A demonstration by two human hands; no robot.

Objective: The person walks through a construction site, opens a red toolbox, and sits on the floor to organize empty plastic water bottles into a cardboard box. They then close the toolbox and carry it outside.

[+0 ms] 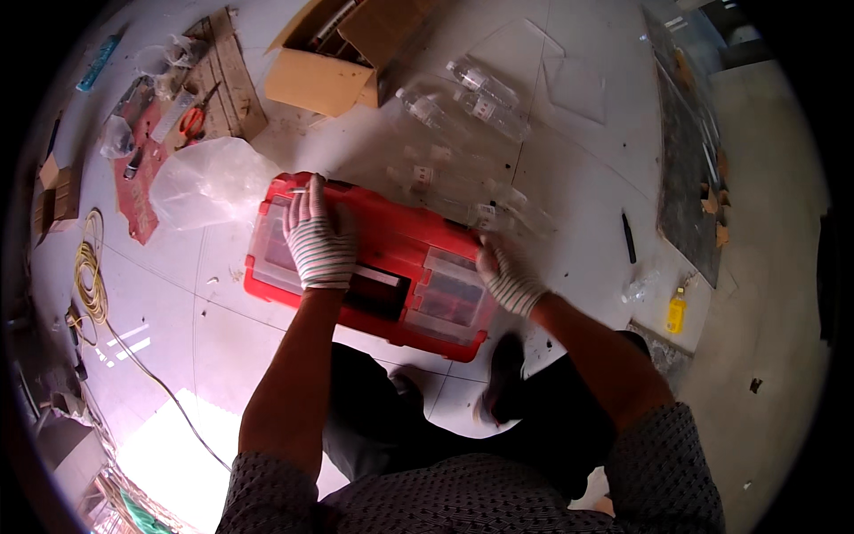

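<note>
The red toolbox [391, 258] sits closed on the tiled floor [578, 187], its lid up. The left hand [318, 245], gloved, lies flat on the lid near its left end, fingers spread and gripping nothing. The right hand [507, 278] is at the lid's right edge, blurred, so I cannot tell whether its fingers hold anything. Clear plastic bottles [476, 98] lie just past the far edge; a shove could, I think, send them rolling, or pinch a glove under the lid.

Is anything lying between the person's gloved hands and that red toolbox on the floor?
Nothing visible does. The left hand lies flat on the lid of the red toolbox, and the right hand is at its right end, blurred.
</note>
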